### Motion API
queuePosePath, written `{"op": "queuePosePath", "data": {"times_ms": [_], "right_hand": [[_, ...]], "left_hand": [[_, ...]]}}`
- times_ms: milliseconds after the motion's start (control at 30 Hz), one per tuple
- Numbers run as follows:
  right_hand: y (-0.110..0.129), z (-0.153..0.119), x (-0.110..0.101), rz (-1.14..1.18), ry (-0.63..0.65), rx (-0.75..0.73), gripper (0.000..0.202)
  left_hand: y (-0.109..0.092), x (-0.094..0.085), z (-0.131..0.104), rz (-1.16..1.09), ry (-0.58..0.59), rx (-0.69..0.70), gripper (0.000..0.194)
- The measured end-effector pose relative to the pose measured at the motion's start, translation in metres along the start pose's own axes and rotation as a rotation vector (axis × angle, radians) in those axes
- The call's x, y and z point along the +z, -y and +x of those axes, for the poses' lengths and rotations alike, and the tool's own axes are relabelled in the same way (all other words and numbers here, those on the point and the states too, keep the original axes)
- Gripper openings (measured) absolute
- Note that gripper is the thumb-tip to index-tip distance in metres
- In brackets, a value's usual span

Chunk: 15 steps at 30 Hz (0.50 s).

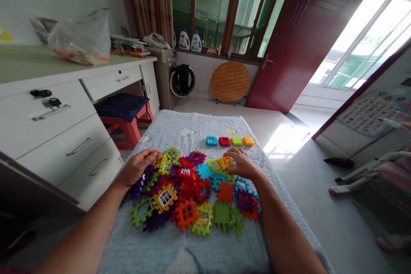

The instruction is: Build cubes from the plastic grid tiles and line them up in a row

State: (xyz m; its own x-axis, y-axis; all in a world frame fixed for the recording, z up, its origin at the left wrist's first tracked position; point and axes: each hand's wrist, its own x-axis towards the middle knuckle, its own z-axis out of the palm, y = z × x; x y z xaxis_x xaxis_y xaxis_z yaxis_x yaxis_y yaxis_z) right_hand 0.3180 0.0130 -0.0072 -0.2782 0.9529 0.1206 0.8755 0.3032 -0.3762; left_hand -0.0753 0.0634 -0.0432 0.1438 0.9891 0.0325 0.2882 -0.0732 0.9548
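A pile of interlocking plastic building blocks (192,184) in many colours, with notched edges, lies on the cloth-covered table (180,252). Several have white window inserts. My left hand (138,167) rests against the pile's left edge, its fingers stretched out beside a yellow block (159,161) and holding nothing. At the pile's right rear, my right hand (242,163) curls its fingers and thumb around an orange-yellow block (226,162). Beyond that hand stands a short row: a blue block (211,141), a red block (224,141), a green block (236,141) and a second orange-yellow block (248,141).
On the left is a white desk (48,115) with a plastic bag (81,40) on top. A red stool (126,130) with a dark cushion stands beneath it. Farther back are a washing machine (165,72), a round wooden tabletop (230,81) and a red door (282,43).
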Motion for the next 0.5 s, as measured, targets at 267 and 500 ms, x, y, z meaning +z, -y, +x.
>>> {"op": "queuePosePath", "data": {"times_ms": [267,500], "right_hand": [[-0.0021,0.0040,0.0019,-0.001,-0.013,0.034,0.055],[-0.0016,0.0014,0.0036,0.000,0.013,0.017,0.058]], "left_hand": [[0.0034,-0.0012,0.0014,-0.001,0.016,-0.005,0.061],[-0.0004,0.0003,-0.0007,0.025,-0.020,0.016,0.060]]}}
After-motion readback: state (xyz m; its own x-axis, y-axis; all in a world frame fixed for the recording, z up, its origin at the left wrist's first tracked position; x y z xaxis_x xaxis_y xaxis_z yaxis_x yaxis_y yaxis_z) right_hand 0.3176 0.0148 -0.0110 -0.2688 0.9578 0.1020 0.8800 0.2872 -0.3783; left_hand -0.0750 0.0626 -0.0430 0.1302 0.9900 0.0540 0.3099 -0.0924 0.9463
